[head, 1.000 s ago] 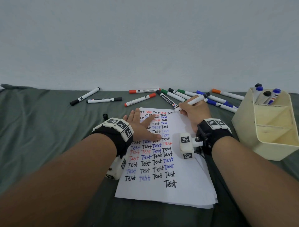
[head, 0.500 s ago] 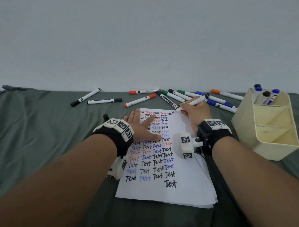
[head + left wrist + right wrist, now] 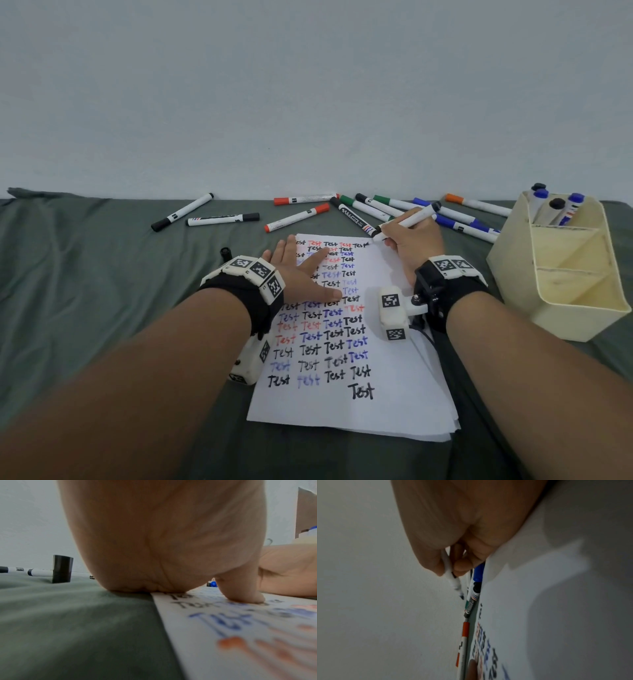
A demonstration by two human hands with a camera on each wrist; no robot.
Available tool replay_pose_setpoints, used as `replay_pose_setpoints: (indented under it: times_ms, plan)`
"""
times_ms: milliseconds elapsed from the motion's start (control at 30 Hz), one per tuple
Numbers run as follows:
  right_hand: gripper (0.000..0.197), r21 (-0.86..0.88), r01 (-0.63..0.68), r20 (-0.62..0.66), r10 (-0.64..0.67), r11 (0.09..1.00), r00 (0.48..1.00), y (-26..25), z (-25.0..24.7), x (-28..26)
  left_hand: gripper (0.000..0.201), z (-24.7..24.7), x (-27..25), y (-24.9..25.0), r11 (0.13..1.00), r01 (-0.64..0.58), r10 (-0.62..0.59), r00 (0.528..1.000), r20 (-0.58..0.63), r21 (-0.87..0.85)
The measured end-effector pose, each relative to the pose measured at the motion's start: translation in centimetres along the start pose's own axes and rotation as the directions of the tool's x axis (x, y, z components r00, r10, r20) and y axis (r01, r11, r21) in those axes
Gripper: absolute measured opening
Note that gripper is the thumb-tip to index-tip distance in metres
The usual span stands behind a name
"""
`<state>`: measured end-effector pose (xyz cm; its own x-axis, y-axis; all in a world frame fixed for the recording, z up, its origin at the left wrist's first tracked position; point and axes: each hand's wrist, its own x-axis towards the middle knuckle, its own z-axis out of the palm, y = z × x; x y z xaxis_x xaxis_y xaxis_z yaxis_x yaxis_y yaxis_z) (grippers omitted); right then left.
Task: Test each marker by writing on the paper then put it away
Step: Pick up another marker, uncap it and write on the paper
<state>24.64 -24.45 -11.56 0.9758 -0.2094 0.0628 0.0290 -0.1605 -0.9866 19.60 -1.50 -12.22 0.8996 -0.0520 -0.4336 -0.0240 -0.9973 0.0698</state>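
A white sheet of paper (image 3: 394, 370) covered with rows of the word "Test" in black, blue and red lies on the green cloth. My left hand (image 3: 305, 270) lies flat on the paper's left part, fingers spread, thumb (image 3: 240, 588) pressing the sheet (image 3: 240, 635). My right hand (image 3: 411, 243) grips an uncapped white marker (image 3: 407, 221), its tip at the paper's top right corner. In the right wrist view the fingers pinch this marker (image 3: 452, 577). Its black cap (image 3: 225, 253) stands on the cloth left of my left wrist, also the cap (image 3: 62, 569).
Several capped markers (image 3: 363, 216) in black, red, green, blue and orange lie scattered along the wall behind the paper. A cream organizer box (image 3: 565, 274) at the right holds several markers (image 3: 555, 209) in its rear compartment. Green cloth (image 3: 102, 291) covers the surface.
The right hand and marker have shifted only slightly at the top right corner of the paper, where the last "Test" now reaches the edge. The left hand has stayed put.
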Motion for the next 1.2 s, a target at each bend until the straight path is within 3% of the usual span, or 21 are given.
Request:
replay_pose_setpoints:
  times_ms: [100,200,400,500,600,667,767,933,1067,1200]
  plan:
    - [0.017,0.300,0.008,-0.045,0.006,0.954,0.999,-0.6,-0.7,-1.2,0.109,0.1,0.1,-0.1,1.000,-0.006,0.006,1.000,-0.010,0.003]
    - [0.022,0.501,-0.039,0.023,0.031,0.865,0.999,-1.0,-1.6,-3.4,0.111,0.2,0.2,-0.2,1.000,-0.004,0.005,1.000,-0.022,0.011]
    - [0.014,0.494,-0.211,0.208,0.121,0.843,0.971,-0.5,-5.1,-8.2,0.117,0.0,-0.1,-0.1,1.000,0.003,-0.002,0.999,-0.034,0.027]
    - [0.017,0.455,-0.263,0.235,0.170,0.851,0.957,-0.4,-5.8,-9.1,0.113,-0.3,-0.5,-0.3,0.999,-0.007,0.011,0.997,-0.080,0.047]
    - [0.011,0.511,-0.318,0.243,0.220,0.799,0.945,-0.5,-5.9,-9.6,0.110,-1.0,-1.6,-0.3,0.997,-0.071,0.071,0.970,-0.234,0.007]
    - [0.016,0.530,-0.340,0.264,0.231,0.777,0.937,-0.7,-6.3,-9.6,0.098,-1.7,-2.2,-0.6,0.995,-0.088,0.058,0.912,-0.407,-0.056]
    - [0.019,0.490,-0.334,0.308,0.199,0.805,0.930,-1.2,-7.1,-9.6,0.057,-2.1,-2.9,-3.1,0.997,0.063,-0.025,0.848,-0.529,0.054]
    - [0.013,0.503,-0.272,0.304,0.127,0.820,0.944,-3.0,-7.7,-10.0,0.041,-2.1,-4.6,-7.3,0.959,0.280,-0.272,0.838,-0.474,-0.056]
    - [0.012,0.553,-0.196,0.296,0.029,0.810,0.955,-4.8,-7.4,-10.7,0.032,-2.6,-5.7,-7.8,0.958,0.279,-0.284,0.872,-0.398,-0.073]
    - [0.016,0.548,-0.099,0.285,-0.074,0.831,0.956,-5.9,-7.2,-11.8,0.023,-3.3,-7.1,-6.0,0.961,0.166,-0.256,0.842,-0.475,-0.223]
